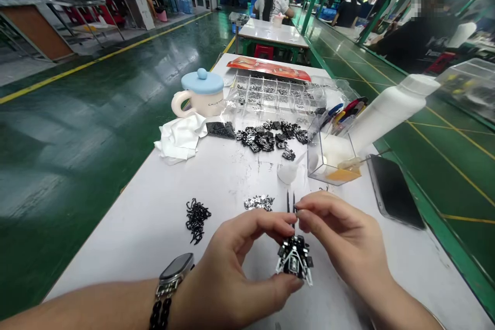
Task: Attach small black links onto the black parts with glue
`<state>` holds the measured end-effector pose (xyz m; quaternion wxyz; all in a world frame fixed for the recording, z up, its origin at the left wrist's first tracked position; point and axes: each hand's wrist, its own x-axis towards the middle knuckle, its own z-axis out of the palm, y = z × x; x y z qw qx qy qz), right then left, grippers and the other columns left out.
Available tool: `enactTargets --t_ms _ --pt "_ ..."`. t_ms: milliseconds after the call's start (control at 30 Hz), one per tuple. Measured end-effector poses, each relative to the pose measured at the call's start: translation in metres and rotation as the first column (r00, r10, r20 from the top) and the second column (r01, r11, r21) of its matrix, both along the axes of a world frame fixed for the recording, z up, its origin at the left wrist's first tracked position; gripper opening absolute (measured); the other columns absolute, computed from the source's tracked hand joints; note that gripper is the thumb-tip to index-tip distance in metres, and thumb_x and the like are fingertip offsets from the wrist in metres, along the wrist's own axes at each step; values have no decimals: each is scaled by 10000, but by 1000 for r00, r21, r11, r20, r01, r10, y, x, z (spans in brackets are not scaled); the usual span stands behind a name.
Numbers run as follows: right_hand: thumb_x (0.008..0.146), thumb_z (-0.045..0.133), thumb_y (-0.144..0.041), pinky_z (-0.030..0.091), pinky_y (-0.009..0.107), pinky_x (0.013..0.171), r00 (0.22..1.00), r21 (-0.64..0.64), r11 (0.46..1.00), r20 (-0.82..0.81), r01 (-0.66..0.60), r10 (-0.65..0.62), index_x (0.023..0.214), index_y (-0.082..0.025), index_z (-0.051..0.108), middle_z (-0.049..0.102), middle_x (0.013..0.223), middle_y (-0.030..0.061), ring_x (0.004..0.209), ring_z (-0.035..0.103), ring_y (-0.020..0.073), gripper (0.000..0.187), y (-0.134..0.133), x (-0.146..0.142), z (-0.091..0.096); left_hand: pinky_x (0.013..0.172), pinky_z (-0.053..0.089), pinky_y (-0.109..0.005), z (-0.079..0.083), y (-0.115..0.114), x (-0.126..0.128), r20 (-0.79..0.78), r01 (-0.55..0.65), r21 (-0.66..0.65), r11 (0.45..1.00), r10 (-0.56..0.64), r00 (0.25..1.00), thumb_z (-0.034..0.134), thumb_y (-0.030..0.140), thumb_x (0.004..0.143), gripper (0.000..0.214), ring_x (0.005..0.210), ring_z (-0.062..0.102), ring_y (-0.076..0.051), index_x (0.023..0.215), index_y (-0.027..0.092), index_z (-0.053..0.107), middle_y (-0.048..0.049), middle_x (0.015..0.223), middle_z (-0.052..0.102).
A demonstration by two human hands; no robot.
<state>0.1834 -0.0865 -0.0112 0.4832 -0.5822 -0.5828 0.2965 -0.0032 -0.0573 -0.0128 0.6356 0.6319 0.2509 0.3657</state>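
My left hand [240,268] grips a small black-and-silver metal assembly [294,263] between thumb and fingers, low on the white table [127,247]. Two thin black pins [291,207] stick up from the assembly. My right hand [344,237] comes in from the right, its fingertips pinching at those pins. Nearby lie a small heap of silver pieces [259,203] and a pile of curved black pieces [197,219]. Farther off is a scattered heap of black-and-silver parts [266,136]. A metal-banded smartwatch [174,273] sits on my left wrist.
Beyond the parts stand a compartment tray of small parts [270,94], a blue-lidded mug [201,94] and a white cloth [180,136]. On the right are a clear box of tools [328,154], a white bottle [390,111] and a phone [394,191]. Co-workers sit farther away.
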Motion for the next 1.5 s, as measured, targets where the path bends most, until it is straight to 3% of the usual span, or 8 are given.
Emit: enactTargets --t_ms 333,467,533,633,767,900,1100,1500 --pt "767 695 -186 521 182 611 999 52 998 40 -21 19 838 -273 686 657 801 -13 685 607 102 113 -1 -1 1 961 456 -253 4 3 1 -68 -39 160 986 50 996 713 84 677 354 1065 603 -183 976 205 567 -34 1089 656" --pt "765 698 -194 493 178 537 988 13 1000 -156 15 -13 834 -289 688 641 799 -11 618 571 91 118 -2 4 2 901 474 -226 3 1 0 -143 -94 223 970 128 981 669 76 716 374 982 605 -143 1038 236 567 2 1011 644" --pt "765 703 -214 469 185 505 956 -18 999 -294 -30 24 829 -290 689 622 790 -1 614 553 99 101 -3 7 2 859 482 -219 2 2 0 -174 -123 233 965 166 971 664 75 721 371 927 601 -132 1042 240 579 9 961 631" --pt "754 719 -256 463 206 544 890 -65 981 -434 -185 139 802 -273 700 585 748 15 659 541 119 55 -4 5 1 844 491 -235 1 5 2 -171 -123 206 971 159 972 674 88 723 355 908 599 -141 1038 230 589 0 944 619" --pt "726 749 -277 448 199 555 830 -156 948 -536 -278 155 757 -256 708 557 695 5 637 525 105 56 -3 -3 -1 842 518 -257 2 9 4 -107 -101 120 988 114 988 687 107 734 337 887 606 -149 1045 215 616 -15 925 609" --pt "720 752 -270 446 192 548 802 -169 942 -581 -289 141 744 -241 709 565 693 9 633 534 102 57 1 -5 -2 828 550 -215 5 9 4 5 -96 -5 995 96 995 697 91 728 315 947 611 -152 1021 198 650 -29 994 615" --pt "697 768 -309 429 200 511 821 -183 949 -559 -257 115 723 -239 715 566 671 14 605 519 108 92 1 -4 -1 847 560 -199 6 7 4 -1 -74 -130 989 74 997 721 95 716 343 932 659 -158 1037 198 655 -19 992 690" --pt "699 772 -262 457 185 551 793 -166 946 -595 -279 130 726 -248 721 581 680 0 622 548 93 60 -1 -4 -2 814 570 -182 5 8 5 5 -84 -81 993 84 996 713 73 709 354 876 663 -135 1034 207 667 -4 948 684"
